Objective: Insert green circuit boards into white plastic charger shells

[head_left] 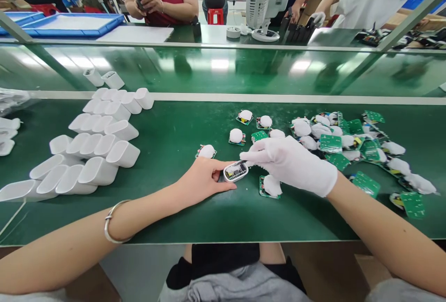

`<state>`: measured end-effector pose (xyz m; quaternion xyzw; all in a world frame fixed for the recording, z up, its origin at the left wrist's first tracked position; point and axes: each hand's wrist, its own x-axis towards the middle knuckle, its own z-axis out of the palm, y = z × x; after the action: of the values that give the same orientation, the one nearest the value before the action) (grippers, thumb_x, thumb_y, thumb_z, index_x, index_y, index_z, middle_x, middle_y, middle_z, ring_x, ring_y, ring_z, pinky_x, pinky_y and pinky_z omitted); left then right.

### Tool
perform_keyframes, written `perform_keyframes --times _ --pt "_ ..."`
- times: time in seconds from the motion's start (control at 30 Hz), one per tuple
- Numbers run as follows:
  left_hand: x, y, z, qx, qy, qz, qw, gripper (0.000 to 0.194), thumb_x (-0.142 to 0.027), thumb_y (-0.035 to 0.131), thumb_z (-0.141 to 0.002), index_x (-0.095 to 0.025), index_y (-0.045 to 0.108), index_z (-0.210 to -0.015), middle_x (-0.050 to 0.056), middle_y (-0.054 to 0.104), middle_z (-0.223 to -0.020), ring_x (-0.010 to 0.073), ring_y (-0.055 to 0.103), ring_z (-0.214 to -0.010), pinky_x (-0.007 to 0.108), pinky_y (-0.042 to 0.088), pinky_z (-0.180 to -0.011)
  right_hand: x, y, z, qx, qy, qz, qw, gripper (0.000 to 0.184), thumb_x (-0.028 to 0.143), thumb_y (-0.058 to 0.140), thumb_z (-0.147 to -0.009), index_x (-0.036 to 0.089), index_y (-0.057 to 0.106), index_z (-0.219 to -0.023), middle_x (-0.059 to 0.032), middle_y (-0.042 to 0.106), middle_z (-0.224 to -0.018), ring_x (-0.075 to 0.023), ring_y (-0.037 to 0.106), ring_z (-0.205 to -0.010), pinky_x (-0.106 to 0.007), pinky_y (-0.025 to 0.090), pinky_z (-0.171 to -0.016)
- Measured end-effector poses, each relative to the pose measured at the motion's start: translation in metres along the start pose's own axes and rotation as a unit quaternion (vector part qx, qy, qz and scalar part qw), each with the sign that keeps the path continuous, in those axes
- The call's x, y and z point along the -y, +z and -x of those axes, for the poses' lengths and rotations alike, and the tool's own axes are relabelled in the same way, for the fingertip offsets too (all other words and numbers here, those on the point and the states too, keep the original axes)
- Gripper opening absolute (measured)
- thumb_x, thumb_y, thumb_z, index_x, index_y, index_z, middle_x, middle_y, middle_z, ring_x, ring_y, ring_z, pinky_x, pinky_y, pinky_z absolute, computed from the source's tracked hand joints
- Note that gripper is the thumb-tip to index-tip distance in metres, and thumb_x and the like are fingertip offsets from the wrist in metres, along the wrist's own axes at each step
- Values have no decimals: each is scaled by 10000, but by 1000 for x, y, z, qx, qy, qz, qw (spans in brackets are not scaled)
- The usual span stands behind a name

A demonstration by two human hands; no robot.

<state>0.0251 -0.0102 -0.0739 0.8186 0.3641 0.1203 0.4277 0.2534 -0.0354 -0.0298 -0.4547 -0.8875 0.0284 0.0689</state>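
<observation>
At the frame's centre, a white housing (237, 179) is gripped by the left hand (199, 177); its edge is reached by the gloved right hand (291, 165), whose grip cannot be told

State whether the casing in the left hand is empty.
Not empty: electronic components show through the open end of the white casing.

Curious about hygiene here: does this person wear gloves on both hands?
No, the right hand is gloved, but the left hand, holding a white casing, is bare.
</observation>
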Motion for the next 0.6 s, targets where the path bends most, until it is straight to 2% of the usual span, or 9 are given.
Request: perform_keyframes --times 0.2,0.3,0.43,0.6 --pt "0 1 0 0 -2 9 1000 373 -333 705 -746 -212 685 -1098 -65 277 -562 84 214 -542 201 209 -502 3 -3 -2 -15 -4 36 999 316 152 423 -904 284 707 -945 -10 678 -874 -95 486 -622 -242 237 -551" --pt "0 0 1 -4 3 6 1000 359 -329 707 -746 -211 688 -1085 -65 265 -562 83 210 -541 202 201 -501 4 -4 -2 7 -6 49 999 308 133 441 -886 293 699 -945 3 676 -900 -97 476 -625 -244 207 -541" --pt "-1 0 0 -6 8 -3 1000 297 -319 714 -745 -195 706 -1015 -67 251 -560 81 204 -542 204 195 -500 5 -5 -1 -11 -15 56 998 304 136 445 -887 294 695 -957 -1 678 -911 -95 472 -624 -249 181 -532" --pt "-1 0 1 -5 11 5 1000 335 -315 713 -750 -210 690 -1067 -71 263 -562 79 203 -542 201 195 -495 9 -7 -1 25 -1 63 998 334 100 461 -864 306 695 -983 -3 678 -937 -98 484 -637 -255 177 -534"
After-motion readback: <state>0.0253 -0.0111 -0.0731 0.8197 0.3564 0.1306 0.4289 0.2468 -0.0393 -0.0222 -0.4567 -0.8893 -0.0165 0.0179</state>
